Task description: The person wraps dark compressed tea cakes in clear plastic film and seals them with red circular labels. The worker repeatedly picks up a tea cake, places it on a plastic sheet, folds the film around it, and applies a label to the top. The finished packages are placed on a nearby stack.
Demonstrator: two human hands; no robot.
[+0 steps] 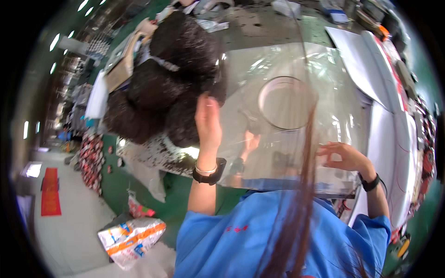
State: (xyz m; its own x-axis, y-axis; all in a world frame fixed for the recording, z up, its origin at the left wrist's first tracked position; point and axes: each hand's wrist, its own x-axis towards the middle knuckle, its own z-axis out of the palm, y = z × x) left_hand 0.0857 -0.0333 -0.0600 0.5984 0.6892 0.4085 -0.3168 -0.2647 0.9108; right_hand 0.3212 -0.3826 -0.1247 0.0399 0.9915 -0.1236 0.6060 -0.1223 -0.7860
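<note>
My left hand (207, 119) is raised at the right side of a pile of dark brown, rough-textured rounded bundles (178, 44). Its fingers point up, stretched out and a little blurred; whether they touch the bundles I cannot tell. Over the table's right front part, my right hand (344, 156) is held with bent fingers apart from the thumb, and I see nothing in it. Between the hands lies a shiny, reflective clear sheet (259, 60), which mirrors my left hand. A round, clear ring-shaped thing (282, 127) rests on it; strands of long hair hang across the view.
Dark crumbs (167, 153) lie scattered on the table's left front edge. White rolled sheeting (387, 111) lines the right side. A small white container (286, 8) stands at the back. On the floor at left sits a white and orange bag (132, 241).
</note>
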